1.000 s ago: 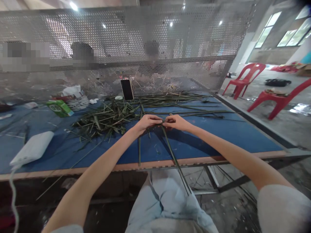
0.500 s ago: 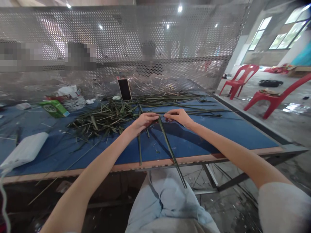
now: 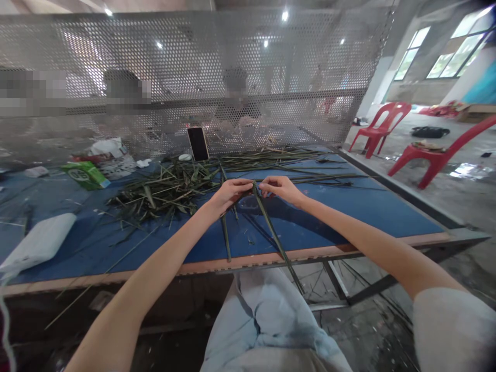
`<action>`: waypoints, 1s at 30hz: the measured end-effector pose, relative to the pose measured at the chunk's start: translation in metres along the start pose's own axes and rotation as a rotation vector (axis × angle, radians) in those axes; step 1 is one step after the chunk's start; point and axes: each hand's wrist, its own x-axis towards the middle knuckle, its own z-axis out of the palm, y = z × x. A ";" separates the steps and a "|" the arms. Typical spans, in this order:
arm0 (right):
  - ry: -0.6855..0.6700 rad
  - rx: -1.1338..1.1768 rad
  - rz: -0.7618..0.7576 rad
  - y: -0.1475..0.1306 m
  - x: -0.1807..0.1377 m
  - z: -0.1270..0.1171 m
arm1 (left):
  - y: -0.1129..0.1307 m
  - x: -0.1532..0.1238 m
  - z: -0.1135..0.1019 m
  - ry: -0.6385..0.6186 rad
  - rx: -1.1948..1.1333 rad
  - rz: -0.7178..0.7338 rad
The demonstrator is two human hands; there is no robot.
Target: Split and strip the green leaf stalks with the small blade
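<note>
Both my hands work over the blue table, fingers closed on long green leaf strips. My left hand pinches the strips where they cross. My right hand pinches the same crossing from the right. Two strip ends hang down toward me, past the table's front edge and above my lap. A heap of loose green leaves lies just behind my left hand.
A phone leans upright against the perforated metal screen at the table's back. A green carton and litter lie at back left, a white pack at near left. Red plastic chairs stand on the floor to the right. People sit behind the screen.
My hands have stayed at the crossing of the strips, parting a little and closing in again. The hanging strip ends have swung slightly. My view has drifted a little.
</note>
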 end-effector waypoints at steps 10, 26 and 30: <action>-0.022 -0.056 -0.050 0.005 0.004 -0.004 | -0.001 0.002 -0.002 0.001 -0.055 -0.006; 0.121 0.561 0.224 0.005 0.011 -0.004 | 0.000 -0.003 -0.001 -0.101 -0.020 0.000; 0.097 0.553 0.208 0.003 0.009 -0.004 | -0.001 -0.001 -0.003 -0.115 -0.008 0.012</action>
